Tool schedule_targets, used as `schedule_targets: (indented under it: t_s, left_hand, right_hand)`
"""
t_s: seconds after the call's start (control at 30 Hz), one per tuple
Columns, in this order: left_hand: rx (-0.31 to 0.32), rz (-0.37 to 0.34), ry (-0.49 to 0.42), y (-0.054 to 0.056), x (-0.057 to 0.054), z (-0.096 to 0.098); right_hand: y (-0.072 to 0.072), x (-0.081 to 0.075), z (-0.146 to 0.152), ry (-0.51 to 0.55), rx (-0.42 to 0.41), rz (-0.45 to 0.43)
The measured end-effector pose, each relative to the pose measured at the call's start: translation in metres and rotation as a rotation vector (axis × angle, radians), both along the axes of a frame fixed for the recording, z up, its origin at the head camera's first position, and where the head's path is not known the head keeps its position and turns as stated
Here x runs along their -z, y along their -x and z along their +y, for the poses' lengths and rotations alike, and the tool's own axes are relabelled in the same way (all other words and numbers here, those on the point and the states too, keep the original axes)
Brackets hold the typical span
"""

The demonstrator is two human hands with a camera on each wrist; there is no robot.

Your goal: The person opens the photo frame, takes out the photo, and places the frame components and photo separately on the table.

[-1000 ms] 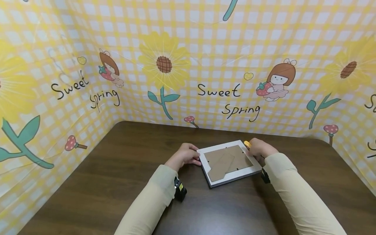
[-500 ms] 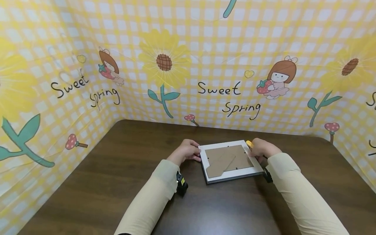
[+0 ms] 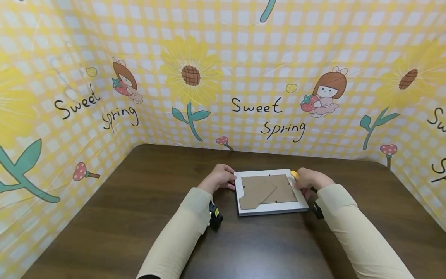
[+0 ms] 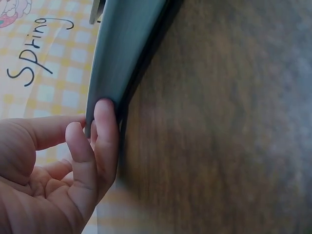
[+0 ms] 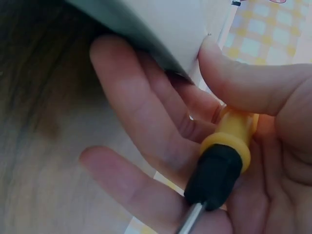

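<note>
Checked yellow cloth [image 3: 258, 58] hangs behind a brown surface [image 3: 139, 217]. There a picture frame [image 3: 268, 190] lies back side up between both grips. The screwdriver [image 5: 225, 148] could slip or scratch it, since the right grip [image 3: 311, 179] closes on tool and frame edge together. The left grip [image 3: 221, 177], nearly closed, pinches the opposite edge.

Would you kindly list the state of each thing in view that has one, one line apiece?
White frame: back side up, held at both sides
Cardboard backing: set inside the frame
Support leg: folded down over the backing
Black tabs: too small to tell if bent
Yellow-and-black tool: in the right palm, metal shaft pointing away from the frame
Left hand: pinching the frame
Right hand: holding frame and tool
Cloth: hung up, slightly creased
</note>
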State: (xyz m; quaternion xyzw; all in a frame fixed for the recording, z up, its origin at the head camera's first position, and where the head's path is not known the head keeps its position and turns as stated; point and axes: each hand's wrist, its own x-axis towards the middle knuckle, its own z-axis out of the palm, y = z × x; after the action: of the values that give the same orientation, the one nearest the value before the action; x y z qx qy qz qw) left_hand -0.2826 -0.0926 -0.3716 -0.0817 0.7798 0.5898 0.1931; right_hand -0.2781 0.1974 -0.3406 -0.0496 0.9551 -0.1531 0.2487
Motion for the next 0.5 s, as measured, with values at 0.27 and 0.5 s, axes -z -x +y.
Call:
schedule_targets:
  t_s: [0.27,0.5]
  left_hand:
    - [-0.006,0.012,0.013,0.008,0.002,0.004]
    - [-0.008,0.011,0.008,0.01,0.001,0.005]
  right_hand:
    - [-0.011,-0.002,0.006,0.108,0.02,-0.084]
    - [-0.017,-0.001,0.01,0.16,0.063,-0.097]
